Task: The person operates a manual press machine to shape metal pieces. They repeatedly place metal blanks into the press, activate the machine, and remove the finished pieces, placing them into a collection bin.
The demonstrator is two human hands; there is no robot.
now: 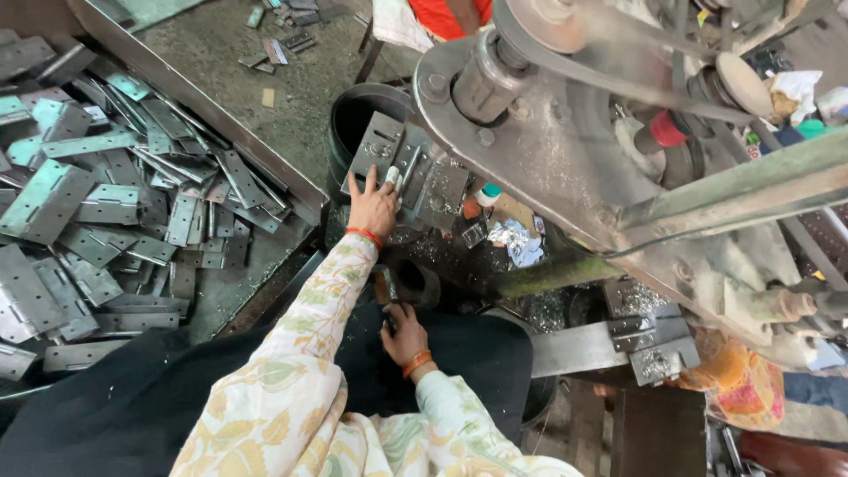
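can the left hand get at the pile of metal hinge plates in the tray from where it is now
Probably yes. The left hand rests on the grey plates on the press bed, and the pile of hinge plates lies open to its left, with only the tray's raised rim between.

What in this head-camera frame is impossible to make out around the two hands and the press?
- Left hand: whether it grips the metal plate or only rests on it; its palm faces away.
- Right hand: fingertips lost in dark shadow; any small part held is hidden.
- Flywheel: blurred, cut by the top edge.
- Black bin: contents hidden by the plate.
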